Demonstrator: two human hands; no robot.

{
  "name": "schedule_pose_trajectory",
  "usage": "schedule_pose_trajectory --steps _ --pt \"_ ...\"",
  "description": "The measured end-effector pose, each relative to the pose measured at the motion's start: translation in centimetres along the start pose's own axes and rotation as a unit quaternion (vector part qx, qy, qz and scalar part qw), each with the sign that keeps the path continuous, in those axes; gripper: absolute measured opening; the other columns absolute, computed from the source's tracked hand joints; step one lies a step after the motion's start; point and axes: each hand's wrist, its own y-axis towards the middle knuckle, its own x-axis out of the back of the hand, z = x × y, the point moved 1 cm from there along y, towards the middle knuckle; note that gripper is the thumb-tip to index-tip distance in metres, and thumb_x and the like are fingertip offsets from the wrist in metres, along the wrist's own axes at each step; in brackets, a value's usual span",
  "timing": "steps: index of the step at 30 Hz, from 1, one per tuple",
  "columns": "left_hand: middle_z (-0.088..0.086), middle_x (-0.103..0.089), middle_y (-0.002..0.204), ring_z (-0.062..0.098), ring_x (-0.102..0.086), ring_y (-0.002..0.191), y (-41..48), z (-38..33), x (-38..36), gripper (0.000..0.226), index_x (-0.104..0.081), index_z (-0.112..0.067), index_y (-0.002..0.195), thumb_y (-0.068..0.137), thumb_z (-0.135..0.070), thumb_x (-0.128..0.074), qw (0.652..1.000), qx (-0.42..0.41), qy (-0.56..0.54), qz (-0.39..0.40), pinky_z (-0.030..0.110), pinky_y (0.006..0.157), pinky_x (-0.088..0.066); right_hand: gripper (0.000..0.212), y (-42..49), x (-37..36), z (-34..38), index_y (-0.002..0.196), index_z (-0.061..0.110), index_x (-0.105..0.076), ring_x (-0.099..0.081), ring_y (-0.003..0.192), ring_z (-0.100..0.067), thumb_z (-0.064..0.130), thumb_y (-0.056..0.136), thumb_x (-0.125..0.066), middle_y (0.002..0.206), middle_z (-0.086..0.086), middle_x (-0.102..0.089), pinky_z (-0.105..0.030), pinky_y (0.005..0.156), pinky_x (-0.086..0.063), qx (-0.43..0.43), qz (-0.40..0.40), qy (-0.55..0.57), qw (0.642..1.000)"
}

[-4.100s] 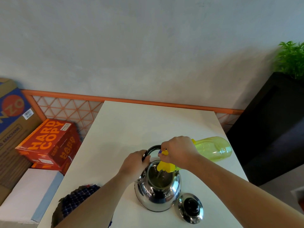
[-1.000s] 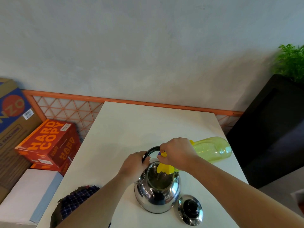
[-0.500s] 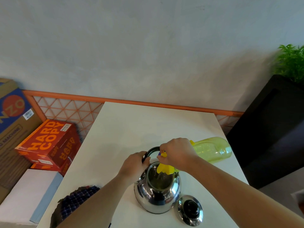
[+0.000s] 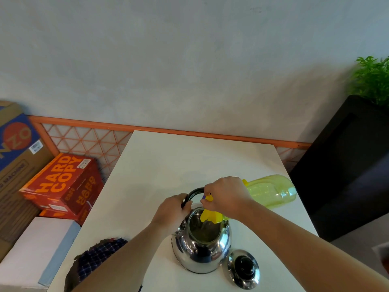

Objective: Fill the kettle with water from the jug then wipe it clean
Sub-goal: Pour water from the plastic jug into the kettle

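Kettle (image 4: pixel 201 247) stood open on surface (image 4: pixel 179 165), lid (image 4: pixel 243 269) beside it. Left hand (image 4: pixel 171 211) fingers gripped its black handle (image 4: pixel 194 191). Right hand (image 4: pixel 226 197) clenched the tilted jug (image 4: pixel 271 190) (yellow spout over the opening).

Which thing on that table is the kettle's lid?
Find the white table, then the shiny kettle at its near edge. Just right of it lies the lid: a small steel disc with a black knob, lying flat and untouched by either hand.

Office storeroom: copy-paper boxes (image 4: pixel 61 184), white table (image 4: pixel 189 165)
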Motion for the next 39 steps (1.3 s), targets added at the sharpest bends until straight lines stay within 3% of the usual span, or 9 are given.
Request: schedule_pose_trajectory --steps 19,29,36,39 --pt "-0.006 -0.059 0.077 0.006 -0.054 0.065 -0.19 -0.24 0.19 0.028 -0.060 -0.020 0.113 0.097 -0.036 -0.044 1.000 -0.002 -0.006 0.000 0.017 0.056 -0.035 0.035 0.15 -0.11 0.09 0.094 0.029 -0.064 -0.045 0.060 -0.019 0.055 0.084 -0.043 0.070 0.003 -0.061 -0.025 0.046 -0.020 0.000 0.005 -0.012 1.000" --pt "-0.005 -0.062 0.077 0.008 -0.058 0.067 -0.21 -0.32 0.30 0.027 -0.061 -0.021 0.111 0.097 -0.036 -0.044 1.000 0.003 -0.010 0.007 0.020 0.058 -0.039 0.034 0.22 -0.23 0.04 0.094 0.029 -0.064 -0.047 0.060 -0.018 0.055 0.084 -0.043 0.069 0.003 -0.061 -0.026 0.050 -0.029 0.002 0.005 -0.009 1.000" --pt "-0.006 -0.060 0.074 0.009 -0.057 0.065 -0.16 -0.24 0.28 0.025 -0.061 -0.020 0.108 0.097 -0.036 -0.045 1.000 0.004 -0.011 0.005 0.022 0.057 -0.038 0.034 0.24 -0.02 0.15 0.093 0.028 -0.064 -0.045 0.059 -0.018 0.055 0.085 -0.043 0.066 0.004 -0.056 -0.025 0.046 -0.021 0.004 0.007 -0.013 1.000" --pt "-0.009 -0.059 0.073 0.004 -0.056 0.063 -0.16 -0.25 0.21 0.026 -0.061 -0.021 0.111 0.097 -0.036 -0.044 1.000 0.002 -0.009 0.004 0.017 0.055 -0.036 0.034 0.15 0.04 0.18 0.093 0.028 -0.063 -0.045 0.059 -0.019 0.054 0.085 -0.043 0.065 0.005 -0.053 -0.026 0.046 -0.020 0.003 0.009 -0.013 1.000"
